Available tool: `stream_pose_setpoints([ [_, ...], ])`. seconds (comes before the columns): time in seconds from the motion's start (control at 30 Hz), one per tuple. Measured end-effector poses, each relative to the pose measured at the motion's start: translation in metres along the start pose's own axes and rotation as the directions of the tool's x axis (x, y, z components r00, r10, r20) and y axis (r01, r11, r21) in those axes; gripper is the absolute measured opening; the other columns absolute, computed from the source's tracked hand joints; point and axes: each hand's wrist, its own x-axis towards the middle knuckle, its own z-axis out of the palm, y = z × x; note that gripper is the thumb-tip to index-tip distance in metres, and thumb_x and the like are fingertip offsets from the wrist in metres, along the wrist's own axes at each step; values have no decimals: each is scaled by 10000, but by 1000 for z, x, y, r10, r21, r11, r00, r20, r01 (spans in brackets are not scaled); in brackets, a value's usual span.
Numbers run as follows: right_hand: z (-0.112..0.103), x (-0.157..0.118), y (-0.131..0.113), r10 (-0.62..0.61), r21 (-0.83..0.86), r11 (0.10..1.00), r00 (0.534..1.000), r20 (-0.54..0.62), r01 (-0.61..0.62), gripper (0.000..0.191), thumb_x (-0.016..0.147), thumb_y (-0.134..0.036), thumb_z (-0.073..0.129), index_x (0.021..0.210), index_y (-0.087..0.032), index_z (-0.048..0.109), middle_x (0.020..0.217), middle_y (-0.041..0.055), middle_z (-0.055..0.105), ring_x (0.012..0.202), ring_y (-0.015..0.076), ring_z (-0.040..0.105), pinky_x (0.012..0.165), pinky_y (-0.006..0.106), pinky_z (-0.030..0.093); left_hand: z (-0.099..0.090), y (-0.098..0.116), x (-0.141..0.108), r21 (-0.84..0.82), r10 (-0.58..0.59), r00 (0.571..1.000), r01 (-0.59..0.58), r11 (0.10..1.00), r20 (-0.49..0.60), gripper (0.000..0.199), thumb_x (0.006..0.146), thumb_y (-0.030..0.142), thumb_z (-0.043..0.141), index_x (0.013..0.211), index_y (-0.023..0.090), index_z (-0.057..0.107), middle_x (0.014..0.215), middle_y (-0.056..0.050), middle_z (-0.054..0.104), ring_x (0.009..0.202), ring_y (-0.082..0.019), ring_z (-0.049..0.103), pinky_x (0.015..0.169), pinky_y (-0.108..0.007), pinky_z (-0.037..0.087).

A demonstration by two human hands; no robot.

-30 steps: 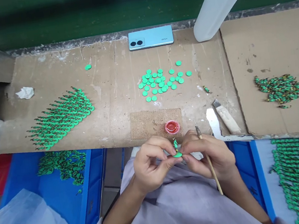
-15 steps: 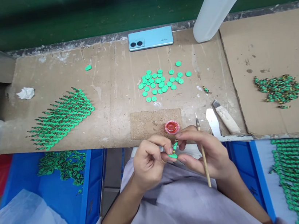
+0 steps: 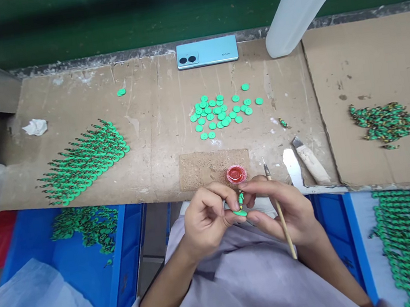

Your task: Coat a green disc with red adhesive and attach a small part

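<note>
Between my two hands stands a tiny green figurine (image 3: 240, 198) on a round green base (image 3: 239, 213). My left hand (image 3: 206, 217) pinches the base and the figurine's lower part between thumb and fingers. My right hand (image 3: 285, 206) has its fingertips at the figurine's upper part and its thumb by the base's right edge. A thin wooden brush (image 3: 281, 216) is also held in my right hand, its tip pointing away from me. Just beyond my fingers sits a small round pot of red liquid (image 3: 236, 174), at the edge of a cork-like mat (image 3: 201, 170).
Several loose green discs (image 3: 218, 111) lie mid-table, below a light blue phone (image 3: 207, 52). Rows of based figurines (image 3: 85, 161) stand left; a figurine pile (image 3: 386, 122) lies right. A scraper (image 3: 311, 160) rests near the front edge. Blue crates (image 3: 121, 265) flank my lap.
The figurine has turned more upright on its base between my fingers. The brush in my right hand has tilted, its tip shifting a little left and its lower end right.
</note>
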Motion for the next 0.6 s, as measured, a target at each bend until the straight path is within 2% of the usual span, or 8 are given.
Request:
stream_pose_setpoints([
  [0.33,2,-2,0,6,1,1000,1000,3,-6,420,1037,-262,764,1442,-297,659,1002,41,781,811,209,746,751,338,653,1,-4,-4,48,54,998,-51,998,-46,407,967,93,767,812,226,415,832,18,625,734,-115,636,636,-190,556],
  [0.6,3,-1,-1,9,-10,1000,1000,19,-8,383,1055,-270,743,1428,-293,654,1018,35,778,814,193,743,765,317,649,-3,-8,-13,152,133,991,-128,980,-21,413,1004,76,687,809,237,360,846,7,612,757,-126,625,632,-213,535],
])
